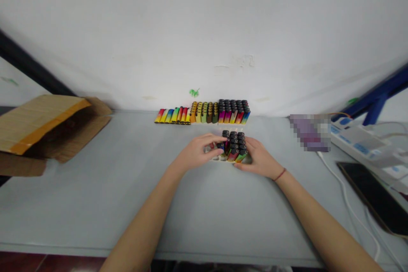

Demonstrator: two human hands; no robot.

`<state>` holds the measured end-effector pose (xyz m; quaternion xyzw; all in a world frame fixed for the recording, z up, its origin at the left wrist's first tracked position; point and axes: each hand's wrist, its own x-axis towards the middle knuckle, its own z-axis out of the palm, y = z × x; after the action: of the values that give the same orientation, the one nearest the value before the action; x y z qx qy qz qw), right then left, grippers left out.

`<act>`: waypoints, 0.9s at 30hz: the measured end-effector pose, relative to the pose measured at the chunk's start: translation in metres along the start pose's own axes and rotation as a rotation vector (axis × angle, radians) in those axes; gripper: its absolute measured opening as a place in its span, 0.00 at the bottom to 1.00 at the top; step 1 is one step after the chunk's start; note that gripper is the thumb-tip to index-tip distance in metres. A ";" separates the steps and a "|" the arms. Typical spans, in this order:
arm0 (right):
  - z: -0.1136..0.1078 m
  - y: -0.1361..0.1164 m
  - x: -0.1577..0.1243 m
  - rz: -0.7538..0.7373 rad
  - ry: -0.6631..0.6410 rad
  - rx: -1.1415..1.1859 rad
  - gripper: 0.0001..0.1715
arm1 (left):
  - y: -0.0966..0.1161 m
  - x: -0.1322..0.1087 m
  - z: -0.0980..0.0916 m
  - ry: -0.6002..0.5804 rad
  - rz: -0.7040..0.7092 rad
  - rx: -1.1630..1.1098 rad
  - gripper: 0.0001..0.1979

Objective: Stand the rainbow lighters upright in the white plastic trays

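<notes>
In the middle of the table, a clear plastic tray (219, 158) holds rows of upright lighters (233, 141) with black tops and multicoloured bodies. My left hand (199, 151) is at the tray's left side, thumb and index finger closed round a lighter (220, 148) with a blue body. Part of the tray's left end shows bare beneath that hand. My right hand (258, 159) grips the tray's right side, with the thumb along the near edge and the fingers behind. A dark red string circles the right wrist.
Against the wall stand a block of black-topped lighters (234, 111), a block of yellow and brown lighters (204, 112) and several lying lighters (172, 115). An open cardboard box (47, 123) is left. A phone (372, 195), power strip (360, 144) and white cable (342, 189) lie right.
</notes>
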<state>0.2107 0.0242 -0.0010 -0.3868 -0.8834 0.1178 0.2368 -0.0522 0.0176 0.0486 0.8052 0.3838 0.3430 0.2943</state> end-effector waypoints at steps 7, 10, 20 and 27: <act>-0.001 -0.001 0.000 0.011 -0.001 -0.001 0.43 | 0.005 0.000 0.004 0.030 0.047 0.097 0.08; 0.000 -0.001 0.000 0.009 0.009 -0.001 0.43 | 0.004 0.000 0.004 0.048 0.128 0.151 0.07; 0.002 0.002 -0.002 -0.003 0.008 -0.021 0.45 | -0.014 -0.002 -0.009 0.271 0.012 0.148 0.13; 0.004 0.003 -0.002 0.013 0.016 -0.011 0.41 | -0.087 -0.003 -0.085 0.814 -0.644 0.526 0.17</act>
<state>0.2120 0.0243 -0.0064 -0.3946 -0.8797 0.1112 0.2407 -0.1561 0.0795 0.0337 0.4970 0.7641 0.4113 0.0025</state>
